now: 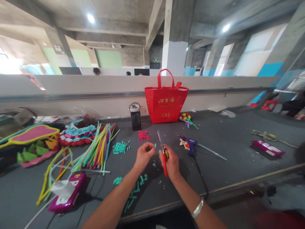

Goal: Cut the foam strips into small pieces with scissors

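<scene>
My left hand (143, 156) is closed in a pinch, with a small green piece (155, 145) at its fingertips. Just to its right, my right hand (172, 163) is wrapped round red-handled scissors (164, 163), whose blades point up and away from me. Something yellow and dark shows by the scissors' pivot, too small to make out. Beyond my left hand lie a pile of short green pieces (120, 147) and a pile of pink-red pieces (144, 135). More green pieces (135, 188), some longer and bent, are partly hidden by my left forearm.
A blue glue gun (190, 145) with a clear stick lies right of my hands, its cord running to the front edge. Fuzzy coloured stems (102, 149) and a purple power strip (69, 194) are left. A black bottle (135, 118) and red bag (166, 106) stand behind.
</scene>
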The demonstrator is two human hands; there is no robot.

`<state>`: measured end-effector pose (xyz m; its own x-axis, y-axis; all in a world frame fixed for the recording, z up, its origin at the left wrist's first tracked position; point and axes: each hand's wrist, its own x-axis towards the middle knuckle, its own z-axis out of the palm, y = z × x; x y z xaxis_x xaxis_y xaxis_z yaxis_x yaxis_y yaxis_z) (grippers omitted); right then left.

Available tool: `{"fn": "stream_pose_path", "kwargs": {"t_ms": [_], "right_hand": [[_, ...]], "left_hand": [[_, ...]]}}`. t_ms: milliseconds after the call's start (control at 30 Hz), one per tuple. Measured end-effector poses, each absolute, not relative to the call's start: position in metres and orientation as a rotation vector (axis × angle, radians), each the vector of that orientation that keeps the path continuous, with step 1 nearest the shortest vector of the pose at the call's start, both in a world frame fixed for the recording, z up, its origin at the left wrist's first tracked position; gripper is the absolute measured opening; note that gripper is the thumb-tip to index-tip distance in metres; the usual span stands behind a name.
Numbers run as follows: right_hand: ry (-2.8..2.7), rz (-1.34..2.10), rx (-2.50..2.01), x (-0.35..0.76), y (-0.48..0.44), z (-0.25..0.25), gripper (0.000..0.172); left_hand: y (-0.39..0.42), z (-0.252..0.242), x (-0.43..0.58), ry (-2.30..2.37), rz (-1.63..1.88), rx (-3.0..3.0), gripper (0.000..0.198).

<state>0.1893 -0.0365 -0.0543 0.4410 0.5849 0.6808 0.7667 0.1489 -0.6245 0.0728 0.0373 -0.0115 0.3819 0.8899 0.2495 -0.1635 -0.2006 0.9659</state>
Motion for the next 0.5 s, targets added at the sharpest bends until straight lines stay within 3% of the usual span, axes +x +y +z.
{"fn": "stream_pose_path", "kwargs": {"t_ms": [300, 500], "right_hand": [[-1.047, 0.173, -1.404, 0.193, -0.032, -0.039, 0.040], [-1.018, 0.158, -1.425, 0.194, -0.028, -0.044, 0.038]], "left_hand": [[0.034, -0.018, 0.076, 0.682, 1.186, 1.890, 0.014], [0.029, -0.021, 0.079, 0.737, 1.142, 2.384, 0.012]]}}
